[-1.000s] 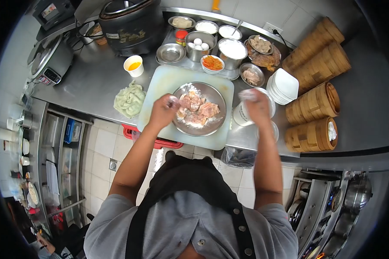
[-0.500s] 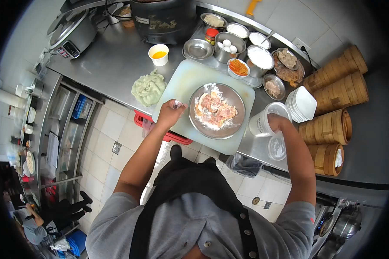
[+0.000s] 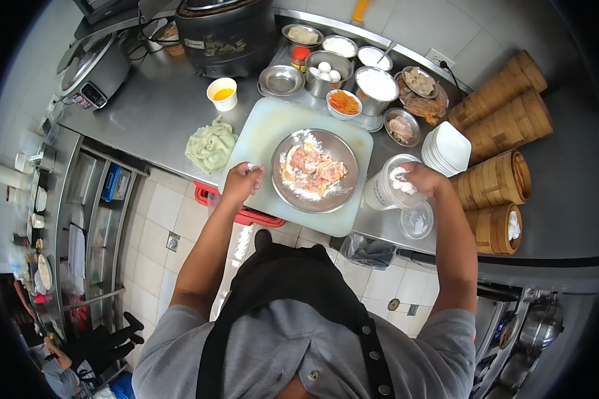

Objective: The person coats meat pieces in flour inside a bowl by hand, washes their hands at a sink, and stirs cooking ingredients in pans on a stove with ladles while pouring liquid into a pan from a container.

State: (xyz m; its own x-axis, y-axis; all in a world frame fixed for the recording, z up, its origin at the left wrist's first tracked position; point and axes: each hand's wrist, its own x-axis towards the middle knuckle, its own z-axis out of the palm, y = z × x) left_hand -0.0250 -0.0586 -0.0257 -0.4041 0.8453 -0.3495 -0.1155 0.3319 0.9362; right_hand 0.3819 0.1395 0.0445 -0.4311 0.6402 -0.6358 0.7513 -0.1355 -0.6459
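Note:
My right hand (image 3: 424, 180) is at the mouth of a clear plastic tub (image 3: 380, 189), its fingers closed around a clump of white powder (image 3: 400, 179). A round clear lid (image 3: 416, 221) lies just below the tub. My left hand (image 3: 243, 183) hovers over the left edge of the cutting board (image 3: 263, 130), fingers curled and dusted white; whether anything is in them is hidden. Between my hands, a steel bowl (image 3: 347, 196) rests on the board, holding raw meat pieces (image 3: 315, 166) partly coated in white powder.
A crumpled green cloth (image 3: 210, 145) and a cup with yellow liquid (image 3: 222, 94) sit left of the board. Behind it stand a pot with eggs (image 3: 326, 72) and a bowl of orange shreds (image 3: 344, 103). White dishes (image 3: 446, 148) and bamboo steamers (image 3: 492, 178) stand right.
My right hand has come up from inside the tub to its mouth, bringing out white powder. My left hand stays beside the bowl. The whole view has shifted slightly.

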